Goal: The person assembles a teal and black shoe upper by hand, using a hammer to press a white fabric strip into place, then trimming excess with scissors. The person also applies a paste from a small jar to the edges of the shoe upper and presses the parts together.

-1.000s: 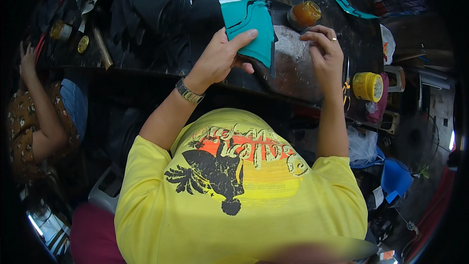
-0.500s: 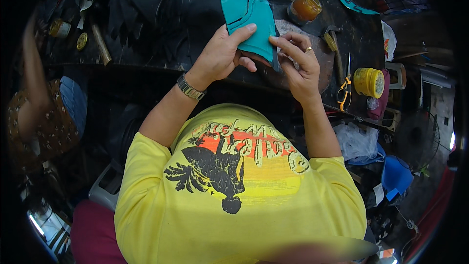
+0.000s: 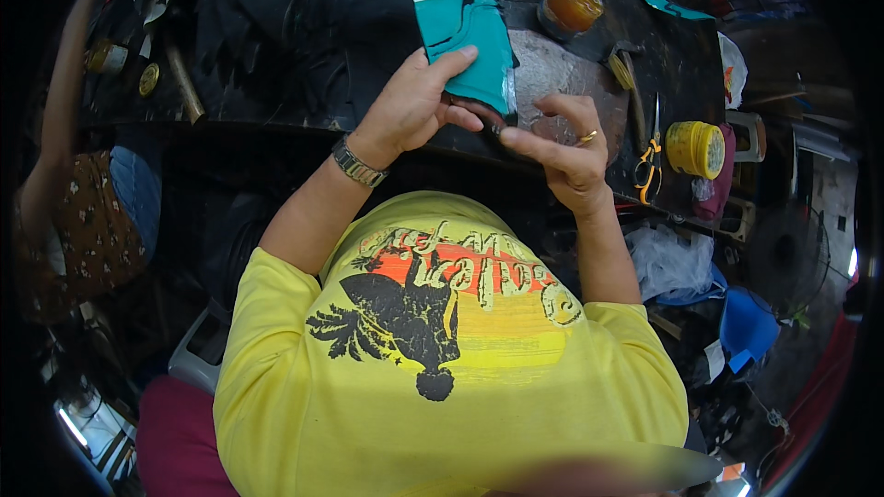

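A teal sheet piece with black lines and a pale strip is in my left hand. The thumb presses on its face, and the other fingers are bent beneath its near end. Dark reddish-brown material shows under that end. At its near right corner is my right hand, fingers apart, with one fingertip at or touching a small dark bit there. Whether that fingertip touches the piece I cannot tell. A shiny strip runs along the piece's right edge.
On the dark table are an amber jar, a hammer, orange-handled scissors, a yellow tub and a rounded slab. Black sheets lie to the left. Another person's arm is at far left.
My right hand has come off the piece's right edge and shifted down toward its near corner, its fingers spreading. The left hand keeps its hold. The other person's arm has moved.
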Motion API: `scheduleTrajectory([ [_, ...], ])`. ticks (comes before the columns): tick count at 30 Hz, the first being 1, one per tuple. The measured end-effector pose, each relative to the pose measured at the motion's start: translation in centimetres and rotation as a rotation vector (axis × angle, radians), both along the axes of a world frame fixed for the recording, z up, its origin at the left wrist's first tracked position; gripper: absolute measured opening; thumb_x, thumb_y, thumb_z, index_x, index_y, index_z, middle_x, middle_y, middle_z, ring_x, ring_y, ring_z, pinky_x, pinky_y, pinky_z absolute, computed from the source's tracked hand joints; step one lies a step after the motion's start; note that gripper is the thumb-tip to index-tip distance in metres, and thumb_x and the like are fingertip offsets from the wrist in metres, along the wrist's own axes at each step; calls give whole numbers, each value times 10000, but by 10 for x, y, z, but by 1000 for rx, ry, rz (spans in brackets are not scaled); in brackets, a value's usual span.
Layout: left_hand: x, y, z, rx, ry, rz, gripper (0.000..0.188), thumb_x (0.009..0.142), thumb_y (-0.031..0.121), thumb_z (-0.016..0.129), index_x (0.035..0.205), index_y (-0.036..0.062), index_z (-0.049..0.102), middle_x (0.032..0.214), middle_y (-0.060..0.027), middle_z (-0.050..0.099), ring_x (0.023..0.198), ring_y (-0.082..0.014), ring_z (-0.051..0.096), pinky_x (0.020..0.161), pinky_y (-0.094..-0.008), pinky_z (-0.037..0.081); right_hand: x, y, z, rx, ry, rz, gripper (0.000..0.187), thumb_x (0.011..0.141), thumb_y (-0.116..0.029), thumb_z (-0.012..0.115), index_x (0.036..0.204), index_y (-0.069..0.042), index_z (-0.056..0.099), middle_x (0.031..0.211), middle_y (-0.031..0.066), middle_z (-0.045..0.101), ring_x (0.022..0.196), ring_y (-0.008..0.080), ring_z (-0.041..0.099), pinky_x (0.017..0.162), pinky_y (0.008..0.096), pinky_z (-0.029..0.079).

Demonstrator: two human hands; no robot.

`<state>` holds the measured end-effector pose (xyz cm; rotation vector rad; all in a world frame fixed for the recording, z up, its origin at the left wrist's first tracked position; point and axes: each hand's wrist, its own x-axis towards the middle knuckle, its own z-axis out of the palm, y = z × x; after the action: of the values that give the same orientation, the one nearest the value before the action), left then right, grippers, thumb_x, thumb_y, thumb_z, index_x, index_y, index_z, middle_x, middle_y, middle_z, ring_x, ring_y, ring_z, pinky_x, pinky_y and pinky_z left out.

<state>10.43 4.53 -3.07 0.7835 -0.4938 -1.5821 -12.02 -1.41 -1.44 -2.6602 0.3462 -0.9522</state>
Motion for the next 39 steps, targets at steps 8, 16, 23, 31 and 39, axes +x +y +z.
scheduleTrajectory([
  [8, -2, 0, 1, -63, -170, 48, 394, 1015, 253, 554, 1290, -20, 484, 1064, -161, 694, 816, -283, 740, 531, -299, 627, 4, -2, 3, 272, -193, -163, 536, 684, 155, 629, 1110, -142, 765, 1221, 96, 567, 983, 221, 575, 851, 328, 490],
  [16, -1, 2, 1, -45, -122, 96, 396, 1017, 259, 541, 1284, -29, 488, 1056, -162, 690, 806, -288, 738, 537, -297, 623, 5, -4, -13, -29, -2, -113, 571, 689, 99, 676, 1130, -254, 763, 1235, 115, 568, 989, 286, 589, 836, 376, 515],
  [23, -3, -1, 5, -85, -229, 115, 335, 1031, 240, 515, 1189, -55, 529, 957, -164, 695, 727, -283, 732, 564, -304, 612, -7, 4, 7, 312, -274, -95, 600, 783, 120, 627, 1324, -140, 616, 1260, 142, 569, 1011, 223, 606, 903, 345, 494],
  [31, -50, 1, 15, -122, -349, -187, 364, 1027, 250, 548, 1266, -15, 481, 968, -94, 676, 726, -203, 730, 523, -243, 565, 14, -34, 36, 1127, -442, -112, 919, 895, 52, 620, 1602, -209, 95, 1214, 127, 584, 1042, 168, 616, 863, 288, 518],
  [39, -44, -6, 20, -247, -432, -312, 465, 1004, 205, 598, 1404, 26, 444, 1028, -115, 652, 810, -179, 724, 647, -237, 573, -17, -103, 46, 982, -547, -218, 961, 786, 90, 693, 1577, -160, 209, 961, 85, 610, 845, 121, 585, 778, 262, 517],
])
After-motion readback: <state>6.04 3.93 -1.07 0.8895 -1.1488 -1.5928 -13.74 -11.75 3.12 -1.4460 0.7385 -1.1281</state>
